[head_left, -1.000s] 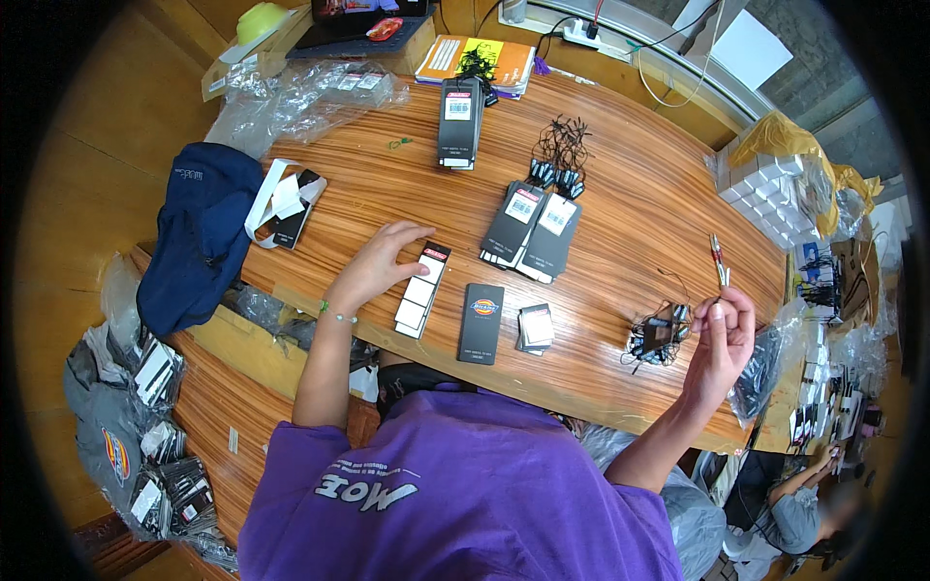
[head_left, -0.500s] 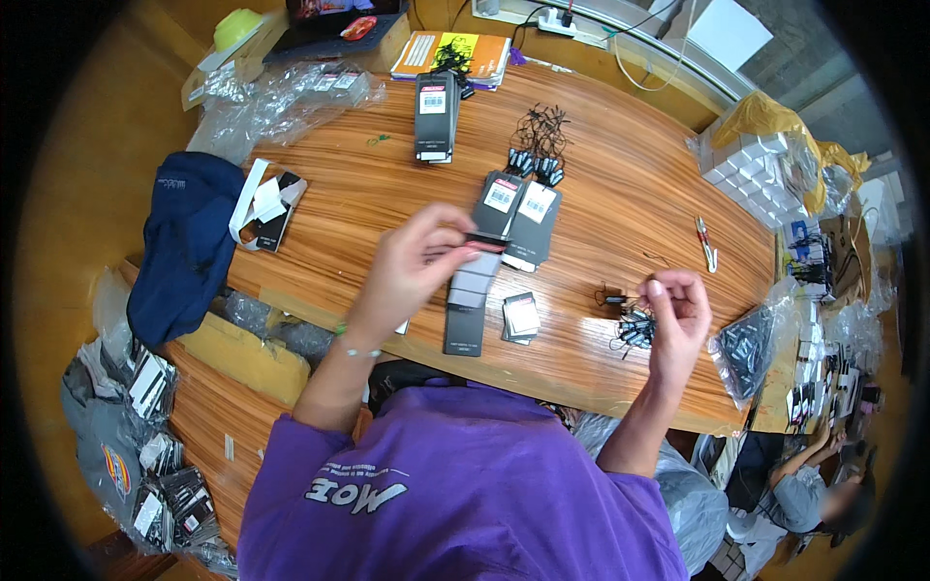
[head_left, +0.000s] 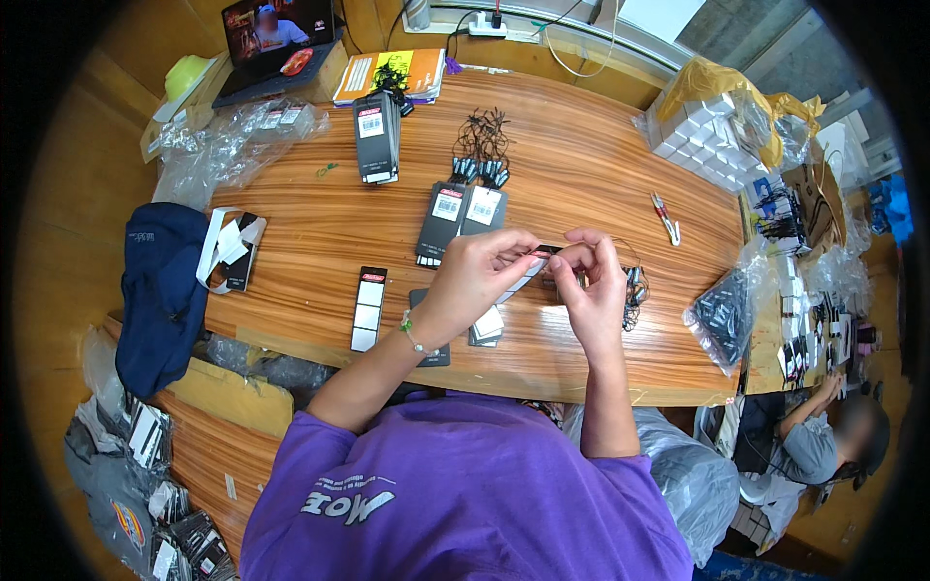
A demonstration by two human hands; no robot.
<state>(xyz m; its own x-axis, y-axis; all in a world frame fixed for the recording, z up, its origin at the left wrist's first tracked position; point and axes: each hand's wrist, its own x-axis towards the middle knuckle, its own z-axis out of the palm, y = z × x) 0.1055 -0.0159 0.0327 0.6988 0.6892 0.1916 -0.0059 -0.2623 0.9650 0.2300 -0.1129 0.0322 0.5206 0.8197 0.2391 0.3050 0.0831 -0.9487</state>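
My left hand [head_left: 494, 266] pinches a narrow black-topped tag [head_left: 524, 281] with pale panels, holding it above the table. Against the tag's top end, my right hand [head_left: 591, 276] has its thumb and fingertips closed; a hang cord was in that area earlier, but now its grip is hidden. Just right of it lies a pile of black hang cords [head_left: 635, 295]. Below the hands sit small white-faced cards [head_left: 487, 327], partly covered. A dark grey tag [head_left: 436, 356] shows behind my left forearm, and a black strip with white panels [head_left: 368, 310] lies further left.
Two corded tag stacks [head_left: 444, 218] lie beyond my hands, with another stack [head_left: 378, 140] farther back. Snips [head_left: 666, 218] and a plastic bag of black parts [head_left: 719, 320] are at right. White boxes [head_left: 707, 140] stand far right; a navy cloth bag [head_left: 165, 290] hangs left.
My right hand has moved left from beside the cord pile to the tag's top. My left hand has carried the tag right, and the view has shifted.
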